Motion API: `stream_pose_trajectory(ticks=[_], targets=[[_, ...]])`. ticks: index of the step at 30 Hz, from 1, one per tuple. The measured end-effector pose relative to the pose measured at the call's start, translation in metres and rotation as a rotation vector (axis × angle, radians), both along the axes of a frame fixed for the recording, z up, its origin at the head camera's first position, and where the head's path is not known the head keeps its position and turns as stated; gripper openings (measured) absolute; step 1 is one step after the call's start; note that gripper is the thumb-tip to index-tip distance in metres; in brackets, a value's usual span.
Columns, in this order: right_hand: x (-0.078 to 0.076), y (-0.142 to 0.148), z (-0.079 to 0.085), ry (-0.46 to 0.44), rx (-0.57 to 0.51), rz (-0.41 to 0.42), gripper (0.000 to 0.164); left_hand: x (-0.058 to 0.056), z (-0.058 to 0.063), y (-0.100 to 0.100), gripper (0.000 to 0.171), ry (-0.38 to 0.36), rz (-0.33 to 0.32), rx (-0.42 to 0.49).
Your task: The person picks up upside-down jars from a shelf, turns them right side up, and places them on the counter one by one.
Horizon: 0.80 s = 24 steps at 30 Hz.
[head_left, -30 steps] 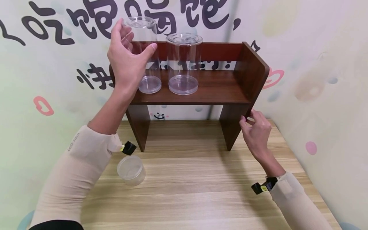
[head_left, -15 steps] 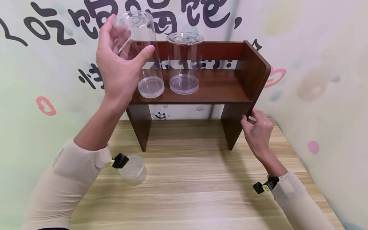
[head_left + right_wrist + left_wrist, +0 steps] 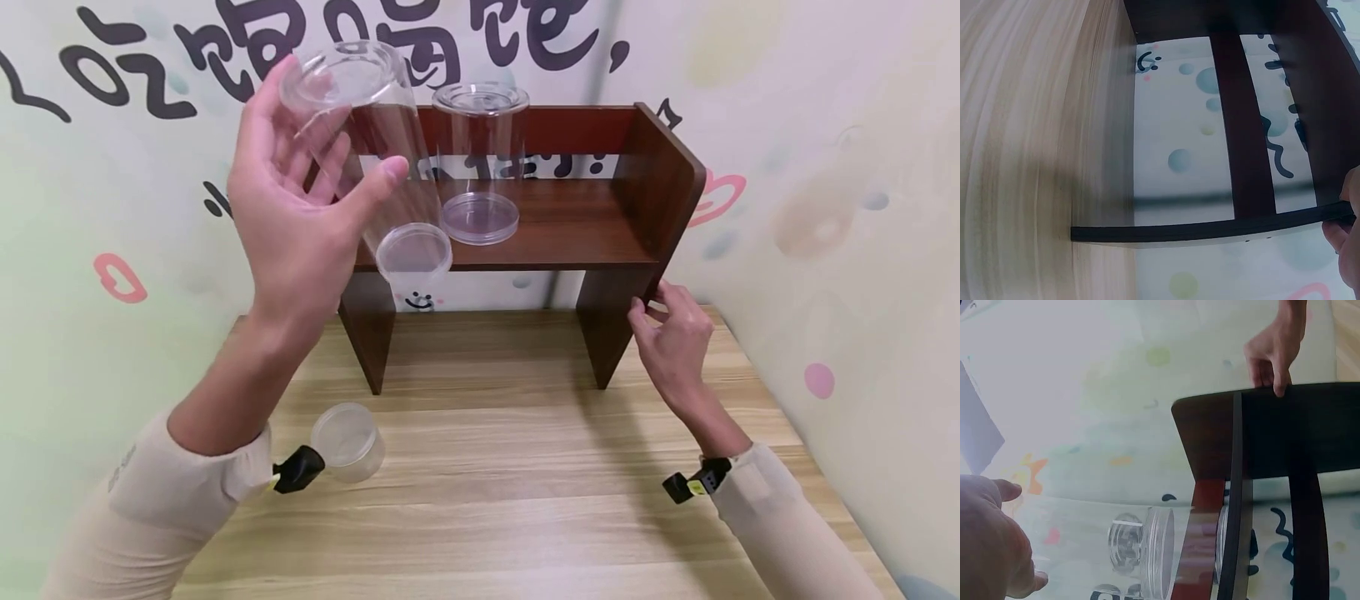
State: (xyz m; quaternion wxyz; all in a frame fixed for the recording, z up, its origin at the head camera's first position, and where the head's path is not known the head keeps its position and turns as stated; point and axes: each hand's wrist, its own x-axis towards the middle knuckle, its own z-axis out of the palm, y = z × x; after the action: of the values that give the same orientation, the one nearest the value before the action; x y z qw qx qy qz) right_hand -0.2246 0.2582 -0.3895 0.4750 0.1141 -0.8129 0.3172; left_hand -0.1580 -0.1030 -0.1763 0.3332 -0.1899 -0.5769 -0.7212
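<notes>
In the head view my left hand (image 3: 292, 208) holds a tall clear plastic jar (image 3: 397, 183), thumb on the near side and fingers behind it. The jar tilts, its clear lid end (image 3: 415, 254) down and toward me, overlapping the shelf's front edge. In the left wrist view this lid (image 3: 1159, 553) points at the shelf, away from my left hand (image 3: 991, 540). A second clear jar (image 3: 480, 150) stands lid-down on the brown wooden shelf (image 3: 577, 229). My right hand (image 3: 675, 337) pinches the front edge of the shelf's right side panel (image 3: 1210, 231).
A small round translucent tub (image 3: 347, 442) stands on the light wooden table (image 3: 487, 467), left of middle, close to my left wrist camera (image 3: 298, 469). A patterned wall (image 3: 810, 208) with black lettering rises behind and beside the shelf.
My left hand has drawn the jar off the shelf toward me and tilted its lid end forward. The left forearm has come back and lower. The right hand keeps its grip on the panel.
</notes>
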Motion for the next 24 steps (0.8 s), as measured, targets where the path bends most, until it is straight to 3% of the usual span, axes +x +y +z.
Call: stream_pose_trajectory(ticks=[5, 12, 19, 24], targets=[[0.000, 0.001, -0.001, -0.016, 0.012, 0.001, 0.015, 0.008, -0.016, 0.001, 0.086, 0.089, -0.032, -0.015], [0.000, 0.000, -0.001, -0.019, -0.032, 0.030, 0.017, 0.019, -0.034, 0.003, 0.087, 0.131, -0.122, 0.004], [0.012, -0.008, -0.010, 0.017, -0.161, 0.104, 0.048, 0.024, -0.052, 0.004, 0.087, 0.049, -0.154, 0.049], [0.026, -0.019, -0.018, 0.120, -0.194, 0.098, 0.049, 0.026, -0.066, 0.004, 0.082, -0.016, -0.165, 0.088]])
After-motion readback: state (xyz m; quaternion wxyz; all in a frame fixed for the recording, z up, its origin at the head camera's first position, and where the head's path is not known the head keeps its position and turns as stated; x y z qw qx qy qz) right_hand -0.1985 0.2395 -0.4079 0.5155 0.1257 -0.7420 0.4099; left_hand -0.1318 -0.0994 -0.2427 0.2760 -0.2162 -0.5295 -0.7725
